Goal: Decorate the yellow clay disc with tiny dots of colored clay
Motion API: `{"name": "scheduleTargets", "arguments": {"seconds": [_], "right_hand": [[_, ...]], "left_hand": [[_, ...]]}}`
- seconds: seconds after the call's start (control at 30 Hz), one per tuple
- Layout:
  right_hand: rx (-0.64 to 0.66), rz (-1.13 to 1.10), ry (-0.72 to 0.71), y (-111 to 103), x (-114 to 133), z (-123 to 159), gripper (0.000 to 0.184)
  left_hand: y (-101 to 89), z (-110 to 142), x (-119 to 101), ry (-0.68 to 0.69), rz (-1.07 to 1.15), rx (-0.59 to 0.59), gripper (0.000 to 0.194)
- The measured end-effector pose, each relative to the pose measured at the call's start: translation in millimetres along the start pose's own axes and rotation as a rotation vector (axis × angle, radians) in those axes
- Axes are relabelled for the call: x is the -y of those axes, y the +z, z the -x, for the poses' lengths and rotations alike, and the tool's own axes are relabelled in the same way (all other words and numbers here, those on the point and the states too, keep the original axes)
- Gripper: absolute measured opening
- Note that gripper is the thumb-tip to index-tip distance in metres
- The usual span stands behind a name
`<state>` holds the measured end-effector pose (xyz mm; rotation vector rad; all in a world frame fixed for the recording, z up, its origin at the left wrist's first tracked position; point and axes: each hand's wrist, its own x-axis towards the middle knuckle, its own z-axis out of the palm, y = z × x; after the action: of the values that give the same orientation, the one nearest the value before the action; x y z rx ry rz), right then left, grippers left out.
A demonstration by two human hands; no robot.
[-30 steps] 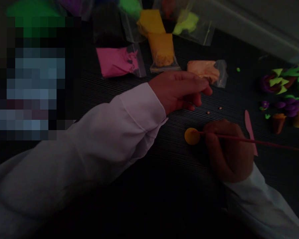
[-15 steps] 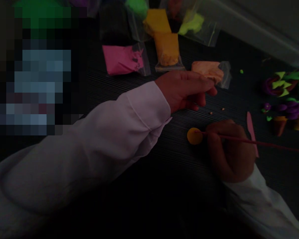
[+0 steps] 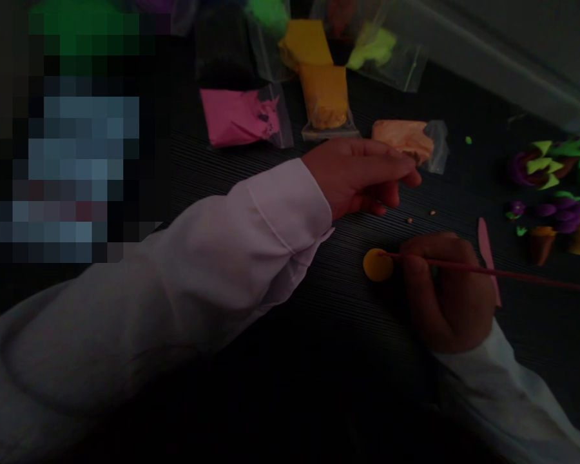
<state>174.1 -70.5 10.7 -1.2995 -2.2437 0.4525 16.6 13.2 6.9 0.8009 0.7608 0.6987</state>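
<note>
My right hand point(image 3: 444, 290) is closed around a thin pink stick tool point(image 3: 512, 276), whose tip rests on a flat round orange clay disc point(image 3: 377, 265) lying on the dark ribbed table point(image 3: 222, 174). My left hand point(image 3: 360, 175) hovers just above and behind the disc, fingers curled together in a pinch; what they hold is too small to make out. Two tiny clay crumbs point(image 3: 409, 220) lie between the hands. Both arms wear white sleeves.
Plastic bags of clay lie at the back: pink point(image 3: 239, 116), orange point(image 3: 325, 96), yellow point(image 3: 304, 42), lime point(image 3: 374, 45), peach point(image 3: 406, 138). Finished clay flowers and a small pot point(image 3: 544, 241) stand at the right. A pink flat tool point(image 3: 487, 251) lies beside my right hand.
Almost nothing has moved; the view shifted slightly and both hands keep their places, the stick tip staying on the orange disc.
</note>
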Motion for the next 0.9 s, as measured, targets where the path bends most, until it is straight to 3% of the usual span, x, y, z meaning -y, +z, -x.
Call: {"name": "scheduleTargets", "arguments": {"seconds": [0.2,0.4,0.5,0.57,0.63,0.67,0.73,0.8,0.9], "right_hand": [[0.025,-0.037,0.01,0,-1,3,0.009],[-0.357,0.177,0.19,-19,-21,-2,0.009],[-0.459,0.327,0.43,-39,-38,-4,0.021],[-0.42,0.403,0.544,-47,-50,-3,0.027],[-0.228,0.475,0.588,-51,-60,0,0.029],[-0.111,0.503,0.577,-51,-64,1,0.028],[0.005,0.558,0.579,-49,-69,4,0.028],[0.053,0.569,0.589,-47,-72,4,0.028],[0.046,0.563,0.632,-45,-74,4,0.029]], "left_hand": [[-1.9,-1,1,0.001,0.03,0.014,0.019],[-3.9,-2,4,-0.002,0.022,0.0,0.017],[-6.2,-3,6,0.001,0.014,-0.002,0.02],[-8.1,-3,9,0.012,-0.021,-0.024,0.021],[-9.0,-2,12,0.082,-0.139,-0.065,0.021],[-8.8,-2,14,0.15,-0.25,-0.078,0.021],[-7.1,1,16,0.301,-0.578,-0.108,0.02],[-4.1,3,18,0.415,-0.878,-0.109,0.021],[-0.1,2,19,0.422,-1.109,-0.104,0.025]]}}
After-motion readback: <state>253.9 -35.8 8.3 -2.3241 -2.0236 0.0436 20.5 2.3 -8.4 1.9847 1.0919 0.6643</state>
